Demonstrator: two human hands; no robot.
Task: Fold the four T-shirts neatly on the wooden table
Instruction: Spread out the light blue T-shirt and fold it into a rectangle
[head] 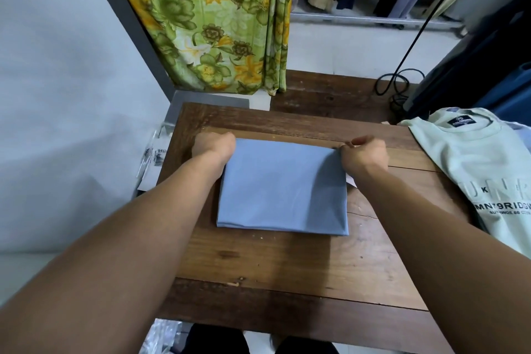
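A blue shirt (283,187) is seen in the middle of the wooden table (287,261). It is already folded into a flat, neat block, with its near edge lined up and smooth.

The far left corner is held by the left hand (214,145). Its fingers are curled down over the corner, though the tips are hidden behind the hand. The far right corner is pinched by the right hand (363,154), between the thumb and the bent fingers. A few small creases are pulled into the cloth just under that pinch.

The shirt is judged to be light, soft and floppy. It will not break, but it can sag, slide on the wood and come undone if it is lifted by one corner only. It is best taken by two corners at once, as it is now, or lifted with flat hands slid under it, so the layers are kept together.

A pale green shirt (482,167) with dark letters is spread out at the right side of the table, not yet folded. It is well apart from the blue one. Behind the table a flowered curtain (218,23) is hung, and a black cable (396,83) is coiled on the far wood.
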